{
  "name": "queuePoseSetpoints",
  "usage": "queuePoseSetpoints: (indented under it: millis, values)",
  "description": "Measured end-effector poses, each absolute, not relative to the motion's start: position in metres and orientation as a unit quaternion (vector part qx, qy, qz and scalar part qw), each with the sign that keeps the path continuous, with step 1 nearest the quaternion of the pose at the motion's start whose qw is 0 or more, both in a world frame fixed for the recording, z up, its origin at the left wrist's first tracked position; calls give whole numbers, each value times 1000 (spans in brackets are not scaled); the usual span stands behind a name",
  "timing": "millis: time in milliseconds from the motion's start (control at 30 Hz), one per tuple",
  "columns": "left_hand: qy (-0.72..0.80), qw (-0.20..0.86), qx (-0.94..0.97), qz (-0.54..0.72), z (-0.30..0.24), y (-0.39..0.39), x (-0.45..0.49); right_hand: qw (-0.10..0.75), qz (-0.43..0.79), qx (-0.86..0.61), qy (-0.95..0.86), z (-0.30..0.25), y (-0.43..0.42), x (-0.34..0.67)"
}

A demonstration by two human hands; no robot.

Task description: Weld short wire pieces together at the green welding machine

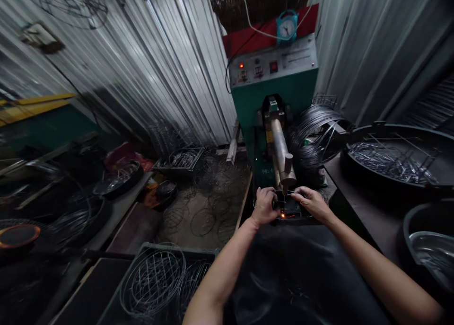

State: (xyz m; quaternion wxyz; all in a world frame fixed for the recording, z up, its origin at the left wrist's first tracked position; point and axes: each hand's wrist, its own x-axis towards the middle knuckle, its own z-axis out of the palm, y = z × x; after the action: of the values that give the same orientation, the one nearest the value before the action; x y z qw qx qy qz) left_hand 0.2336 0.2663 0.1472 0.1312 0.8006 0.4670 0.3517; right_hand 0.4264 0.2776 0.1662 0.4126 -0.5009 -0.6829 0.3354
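My left hand (pixel 265 206) is closed on the left side of a round wire piece (pixel 293 215). Across from it, my right hand (pixel 312 203) pinches the wire on the far right side. The piece lies under the electrode arm (pixel 282 150) of a green spot welder (pixel 244 102), and an orange spark (pixel 283 215) glows at its near edge. Much of the wire is dark and partly hidden by my fingers. A dark apron (pixel 301 263) covers my lap just below the hands.
Beside the welder stands a coil of wire (pixel 315 131). Cut wire pieces lie in a large black pan (pixel 429 180) at right. A crate (pixel 142 249) with round wire grids is at lower left; more wire rings (pixel 203 221) are on the floor. A teal clock (pixel 286 27) sits atop the welder.
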Motion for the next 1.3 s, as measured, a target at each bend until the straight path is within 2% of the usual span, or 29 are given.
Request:
queuePoseSetpoints:
  millis: [267,467,767,1033,1133,1300]
  values:
    - [461,152,792,370,148,270,229,478,359,-486,-638,144,275,458]
    - [435,187,782,405,138,273,216,455,369,-507,-633,115,270,488]
    - [420,231,759,441,122,278,197,488,175,-391,-761,112,271,465]
    - [430,257,745,439,116,266,186,439,45,-389,-808,127,255,447]
    - [420,267,746,443,116,262,185,444,46,-398,-801,130,252,445]
    - [427,265,742,444,116,259,183,444,128,-390,-796,136,249,445]
